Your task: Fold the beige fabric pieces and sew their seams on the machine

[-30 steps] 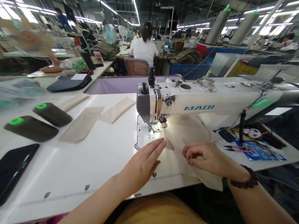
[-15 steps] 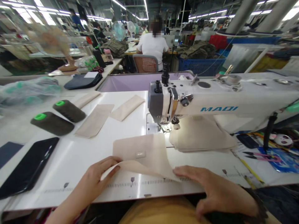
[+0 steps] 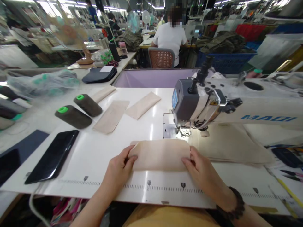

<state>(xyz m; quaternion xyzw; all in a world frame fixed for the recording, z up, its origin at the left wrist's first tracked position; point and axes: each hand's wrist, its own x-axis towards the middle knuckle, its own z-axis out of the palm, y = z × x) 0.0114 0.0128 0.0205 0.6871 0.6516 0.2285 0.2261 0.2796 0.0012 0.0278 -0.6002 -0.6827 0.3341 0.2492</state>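
Observation:
A beige fabric piece, folded over into a flat rectangle, lies in front of the sewing machine. My left hand pinches its left edge between thumb and fingers. At the opposite edge my right hand grips the fabric the same way. The label seen on the piece before is hidden under the fold. Just beyond the fabric stands the needle area of the white sewing machine. More beige fabric pieces lie stacked beneath the machine's arm, right of the needle.
Two dark thread cones lie at the left beside several folded beige pieces. A black phone-like slab rests near the left front. A purple-lined bin borders the table's back; a person in white sits beyond.
The fabric's near flap has been folded up over the label. My right hand has closed on the right edge, and my left hand grips the left edge. The view has shifted leftward.

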